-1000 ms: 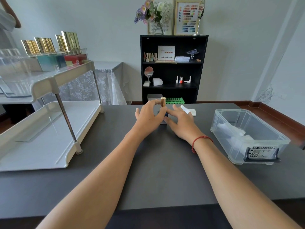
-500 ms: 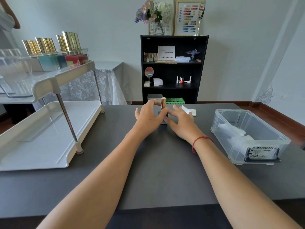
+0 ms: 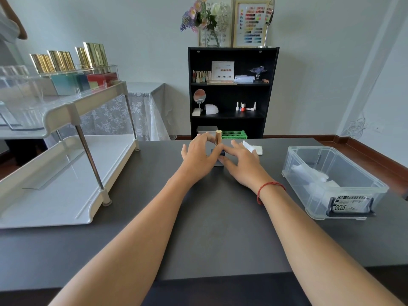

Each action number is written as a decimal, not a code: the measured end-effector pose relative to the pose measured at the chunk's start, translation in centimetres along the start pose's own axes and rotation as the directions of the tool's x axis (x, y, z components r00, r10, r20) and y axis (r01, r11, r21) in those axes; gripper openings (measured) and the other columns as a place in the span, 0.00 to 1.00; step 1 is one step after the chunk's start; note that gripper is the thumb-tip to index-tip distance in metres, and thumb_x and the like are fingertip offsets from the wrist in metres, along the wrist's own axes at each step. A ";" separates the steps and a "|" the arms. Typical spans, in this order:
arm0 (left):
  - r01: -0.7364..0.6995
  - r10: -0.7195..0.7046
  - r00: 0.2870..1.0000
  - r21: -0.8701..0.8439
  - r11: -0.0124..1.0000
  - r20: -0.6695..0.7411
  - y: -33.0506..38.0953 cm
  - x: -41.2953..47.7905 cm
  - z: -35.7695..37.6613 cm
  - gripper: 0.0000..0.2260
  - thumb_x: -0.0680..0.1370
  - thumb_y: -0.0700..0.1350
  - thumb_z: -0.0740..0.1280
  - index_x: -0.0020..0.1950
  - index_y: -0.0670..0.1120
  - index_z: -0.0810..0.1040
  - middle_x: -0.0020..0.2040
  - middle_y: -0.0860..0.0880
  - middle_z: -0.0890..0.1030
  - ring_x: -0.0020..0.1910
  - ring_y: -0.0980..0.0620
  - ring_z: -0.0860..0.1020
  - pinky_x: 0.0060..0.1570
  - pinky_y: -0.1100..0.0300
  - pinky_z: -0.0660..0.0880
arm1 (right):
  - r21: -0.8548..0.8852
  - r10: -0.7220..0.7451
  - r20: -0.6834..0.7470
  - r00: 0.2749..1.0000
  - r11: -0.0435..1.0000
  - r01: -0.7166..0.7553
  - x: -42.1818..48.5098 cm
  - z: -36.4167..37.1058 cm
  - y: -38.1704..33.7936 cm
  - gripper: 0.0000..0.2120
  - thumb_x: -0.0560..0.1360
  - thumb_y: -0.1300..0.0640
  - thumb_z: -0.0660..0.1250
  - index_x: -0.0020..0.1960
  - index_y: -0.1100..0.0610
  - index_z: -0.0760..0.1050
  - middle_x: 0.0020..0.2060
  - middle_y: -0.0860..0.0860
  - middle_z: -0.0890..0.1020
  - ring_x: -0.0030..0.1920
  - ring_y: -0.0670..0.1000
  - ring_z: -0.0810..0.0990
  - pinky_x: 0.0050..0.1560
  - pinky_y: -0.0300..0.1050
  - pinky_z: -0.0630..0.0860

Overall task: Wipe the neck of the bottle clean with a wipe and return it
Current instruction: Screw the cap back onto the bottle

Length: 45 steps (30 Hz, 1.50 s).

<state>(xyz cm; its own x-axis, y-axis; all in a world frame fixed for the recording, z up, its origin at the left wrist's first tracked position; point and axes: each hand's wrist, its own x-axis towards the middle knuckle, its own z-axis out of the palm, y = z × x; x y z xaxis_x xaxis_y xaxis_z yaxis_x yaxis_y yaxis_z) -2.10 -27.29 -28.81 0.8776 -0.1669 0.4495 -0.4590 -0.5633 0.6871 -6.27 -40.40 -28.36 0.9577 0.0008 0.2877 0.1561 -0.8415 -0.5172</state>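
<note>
A small bottle (image 3: 218, 140) with a tall gold cap and a dark blue body stands upright on the dark table (image 3: 220, 217), between my two hands. My left hand (image 3: 197, 156) curls its fingers round the bottle from the left, and it hides most of the body. My right hand (image 3: 241, 165) lies on the bottle's right with straight, spread fingers; its index fingertip touches the bottle just under the cap. A white wipe (image 3: 254, 149) lies flat on the table just behind my right hand.
A clear plastic bin (image 3: 331, 180) holding white wipes stands at the right. A white two-tier rack (image 3: 66, 173) at the left carries gold-capped bottles (image 3: 64, 60) in a clear organiser on its top shelf. A black bookshelf (image 3: 231, 91) stands behind the table.
</note>
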 end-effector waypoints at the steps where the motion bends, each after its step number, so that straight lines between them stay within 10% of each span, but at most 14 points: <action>1: -0.008 0.008 1.000 0.000 1.000 0.009 0.0 0.0 0.0 0.06 0.79 0.52 0.61 0.55 0.54 0.72 0.65 0.53 0.75 0.71 0.48 0.67 0.73 0.38 0.48 | 0.003 0.004 0.001 1.000 1.000 -0.004 0.0 0.0 0.0 0.19 0.80 0.49 0.57 0.70 0.44 0.66 0.76 0.54 0.58 0.77 0.57 0.48 0.74 0.60 0.42; 19: -0.149 0.149 0.986 -0.007 0.989 0.070 -0.9 0.6 -0.1 0.09 0.80 0.52 0.60 0.46 0.53 0.79 0.47 0.58 0.74 0.67 0.42 0.69 0.67 0.31 0.59 | 0.044 0.007 -0.001 1.000 0.999 -0.007 0.2 0.2 0.6 0.20 0.79 0.48 0.58 0.70 0.44 0.66 0.76 0.53 0.58 0.77 0.56 0.50 0.75 0.60 0.45; 26: -0.039 0.032 0.998 0.133 0.990 0.057 -0.5 0.5 -0.9 0.09 0.81 0.51 0.60 0.55 0.51 0.77 0.75 0.47 0.64 0.78 0.47 0.52 0.73 0.39 0.42 | 0.022 -0.015 0.022 1.000 1.000 0.014 0.4 0.5 0.4 0.20 0.79 0.47 0.58 0.71 0.44 0.65 0.76 0.53 0.59 0.77 0.55 0.50 0.75 0.59 0.45; 37: 0.039 -0.045 0.998 0.128 0.991 0.050 -0.9 -0.1 -2.1 0.14 0.79 0.55 0.62 0.62 0.51 0.73 0.78 0.48 0.58 0.78 0.49 0.49 0.75 0.43 0.42 | -0.047 0.055 0.058 0.997 0.998 -0.052 0.3 0.5 0.4 0.23 0.80 0.44 0.53 0.73 0.50 0.61 0.76 0.54 0.58 0.76 0.56 0.53 0.75 0.57 0.47; 45: 0.092 -0.087 0.971 -0.016 0.996 0.224 -2.1 -0.1 -2.0 0.22 0.73 0.59 0.69 0.63 0.52 0.74 0.64 0.51 0.76 0.64 0.50 0.72 0.68 0.48 0.67 | -0.259 0.080 0.114 0.990 0.965 -0.049 1.1 1.3 0.9 0.26 0.79 0.41 0.49 0.73 0.52 0.59 0.74 0.54 0.61 0.75 0.55 0.56 0.74 0.59 0.50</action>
<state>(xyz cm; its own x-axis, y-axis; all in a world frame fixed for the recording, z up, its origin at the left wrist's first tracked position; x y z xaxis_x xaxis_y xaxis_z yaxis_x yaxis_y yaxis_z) -1.50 -24.43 -29.16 0.9226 -0.2945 0.2490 -0.3781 -0.5632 0.7347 -4.77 -40.47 -29.56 0.9884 -0.0053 0.1515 0.0415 -0.9517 -0.3044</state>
